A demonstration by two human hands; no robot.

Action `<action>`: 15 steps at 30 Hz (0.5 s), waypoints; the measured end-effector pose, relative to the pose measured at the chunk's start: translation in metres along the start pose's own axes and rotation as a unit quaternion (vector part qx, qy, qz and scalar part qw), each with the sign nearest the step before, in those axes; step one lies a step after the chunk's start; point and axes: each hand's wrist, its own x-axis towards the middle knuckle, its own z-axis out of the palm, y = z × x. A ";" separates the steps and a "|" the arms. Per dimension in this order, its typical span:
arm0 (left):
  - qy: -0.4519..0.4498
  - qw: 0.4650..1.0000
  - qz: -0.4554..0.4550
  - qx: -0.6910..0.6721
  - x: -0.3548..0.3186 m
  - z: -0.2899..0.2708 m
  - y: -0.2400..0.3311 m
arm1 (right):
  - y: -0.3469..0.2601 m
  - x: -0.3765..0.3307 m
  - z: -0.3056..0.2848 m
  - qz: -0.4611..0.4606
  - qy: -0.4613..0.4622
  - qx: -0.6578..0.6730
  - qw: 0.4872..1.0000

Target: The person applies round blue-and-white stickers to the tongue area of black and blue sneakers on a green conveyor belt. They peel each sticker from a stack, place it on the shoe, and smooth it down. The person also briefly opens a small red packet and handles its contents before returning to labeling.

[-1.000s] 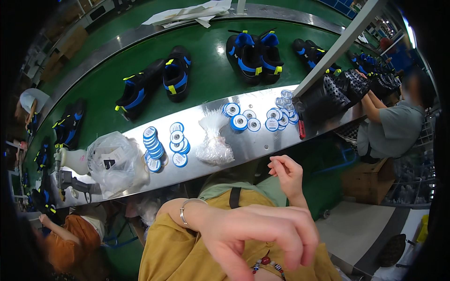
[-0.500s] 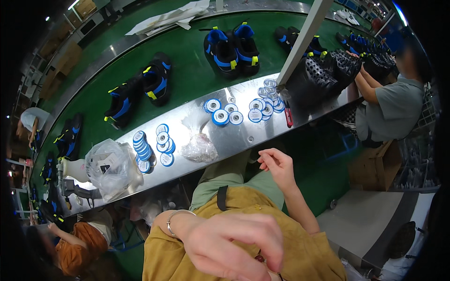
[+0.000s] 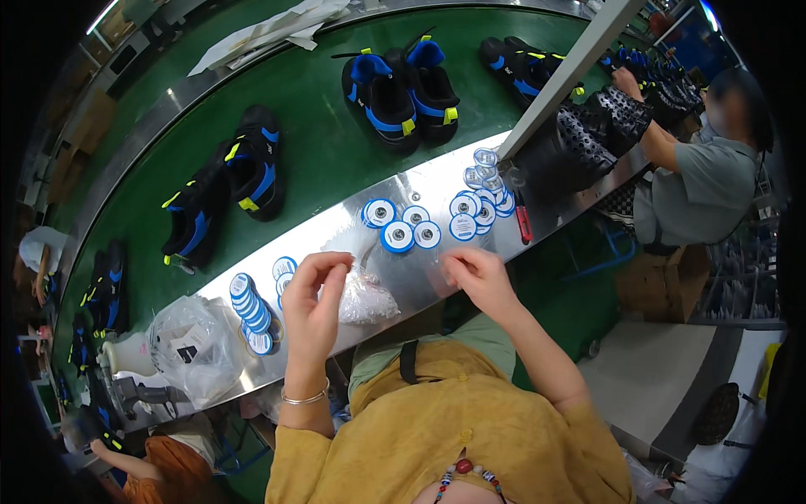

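My left hand (image 3: 312,307), with a bracelet at its wrist, is over the metal bench, thumb and forefinger curled together at the tips. My right hand (image 3: 480,284) is at the bench's near edge, fingers pressed together in a pinch. Anything in either pinch is too small to make out. Between the hands lies a clear plastic bag (image 3: 369,301) of small whitish bits. Beyond them are round blue-and-white discs (image 3: 398,236) and another cluster of discs (image 3: 463,227). A leaning row of discs (image 3: 250,309) lies left of my left hand, which partly hides a few more.
Black-and-blue shoes (image 3: 382,109) stand in pairs on the green belt (image 3: 315,143) behind the bench. A red-handled tool (image 3: 523,220) lies beside a slanted post (image 3: 571,76). A plastic bag (image 3: 197,349) sits at left. Co-workers are at both sides, one at dark patterned covers (image 3: 588,139).
My left hand has swung from in front of my chest out over the bench. My right hand has moved slightly left. The view has shifted, and the co-worker at right has reached farther out.
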 end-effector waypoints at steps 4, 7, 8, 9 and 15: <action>-0.042 0.999 0.006 -0.027 -0.002 -0.003 0.000 | -0.011 0.056 0.005 -0.059 -0.001 -0.027 0.998; -0.222 0.954 0.178 -0.099 -0.010 -0.012 0.032 | -0.031 0.081 -0.023 -0.051 0.086 0.040 0.994; -0.305 0.918 0.215 -0.134 -0.002 -0.014 0.042 | -0.029 0.086 -0.032 -0.040 0.093 0.037 0.994; -0.381 0.874 0.253 -0.168 0.003 -0.018 0.049 | -0.027 0.090 -0.039 -0.029 0.097 0.032 0.994; -0.399 0.838 0.240 -0.285 0.000 -0.011 0.062 | 0.009 0.086 -0.042 0.029 0.062 -0.022 0.997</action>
